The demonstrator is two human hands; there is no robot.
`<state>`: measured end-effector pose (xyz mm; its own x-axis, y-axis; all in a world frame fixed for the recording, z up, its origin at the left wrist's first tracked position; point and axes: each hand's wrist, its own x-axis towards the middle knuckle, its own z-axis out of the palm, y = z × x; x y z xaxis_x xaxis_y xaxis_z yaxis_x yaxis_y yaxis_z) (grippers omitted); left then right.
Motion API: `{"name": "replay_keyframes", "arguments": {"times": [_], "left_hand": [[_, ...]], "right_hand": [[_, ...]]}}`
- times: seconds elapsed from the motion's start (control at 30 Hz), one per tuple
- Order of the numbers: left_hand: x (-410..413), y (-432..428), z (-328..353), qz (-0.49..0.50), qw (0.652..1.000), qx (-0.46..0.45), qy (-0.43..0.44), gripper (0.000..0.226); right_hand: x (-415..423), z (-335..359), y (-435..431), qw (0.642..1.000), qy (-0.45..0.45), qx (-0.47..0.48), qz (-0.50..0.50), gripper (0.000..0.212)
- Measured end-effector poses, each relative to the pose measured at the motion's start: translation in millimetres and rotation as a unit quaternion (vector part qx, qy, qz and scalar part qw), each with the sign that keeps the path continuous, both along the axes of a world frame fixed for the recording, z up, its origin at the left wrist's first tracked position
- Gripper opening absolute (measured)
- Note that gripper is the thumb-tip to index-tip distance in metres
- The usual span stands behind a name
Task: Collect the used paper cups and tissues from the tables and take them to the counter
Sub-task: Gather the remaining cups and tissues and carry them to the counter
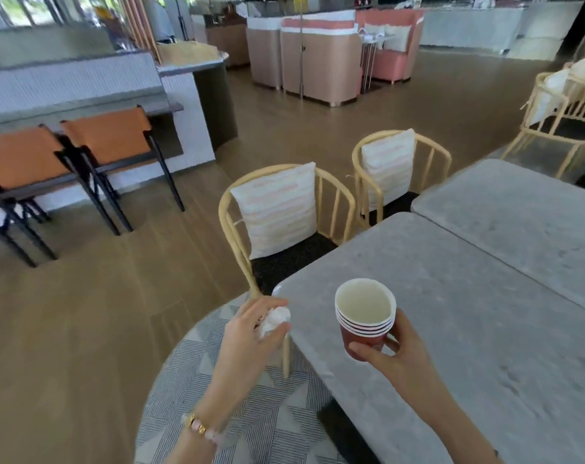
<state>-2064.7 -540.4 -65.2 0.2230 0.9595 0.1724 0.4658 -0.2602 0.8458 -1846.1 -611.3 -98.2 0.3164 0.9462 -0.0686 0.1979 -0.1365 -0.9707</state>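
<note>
My right hand point(393, 354) grips a stack of several nested red paper cups point(364, 316) with white insides, held upright over the near corner of the grey stone table point(468, 329). The top cup looks empty. My left hand point(250, 333) holds a crumpled white tissue point(276, 319) between thumb and fingers, just left of the table's corner and above the floor rug. A bead bracelet sits on my left wrist.
Two rattan chairs with striped cushions point(277, 209) point(389, 162) stand at the table's far side. A second grey table point(525, 212) adjoins on the right. A counter point(184, 61) with orange stools point(106, 135) lies at the left across open wooden floor. Pink booths stand further back.
</note>
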Motion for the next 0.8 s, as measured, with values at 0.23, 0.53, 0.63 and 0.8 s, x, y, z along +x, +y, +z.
{"name": "replay_keyframes", "arguments": {"times": [0.23,0.53,0.63,0.8], "left_hand": [[-102.2,34.2,9.5,0.058,0.997,0.007,-0.046,0.031],[-232.4,82.4,10.7,0.123,0.990,0.023,-0.057,0.026],[-266.0,92.6,13.2,0.145,0.987,0.039,-0.055,0.029],[-307.1,106.2,16.6,0.192,0.978,0.039,-0.064,0.028]], "right_hand": [[-92.0,2.0,70.3,0.997,-0.022,0.018,0.074,0.064],[-220.2,-0.3,149.3,0.988,0.014,0.029,0.154,0.065],[-257.0,3.8,170.4,0.983,0.008,0.042,0.180,0.069],[-303.2,6.4,205.8,0.972,0.006,0.053,0.228,0.067]]}}
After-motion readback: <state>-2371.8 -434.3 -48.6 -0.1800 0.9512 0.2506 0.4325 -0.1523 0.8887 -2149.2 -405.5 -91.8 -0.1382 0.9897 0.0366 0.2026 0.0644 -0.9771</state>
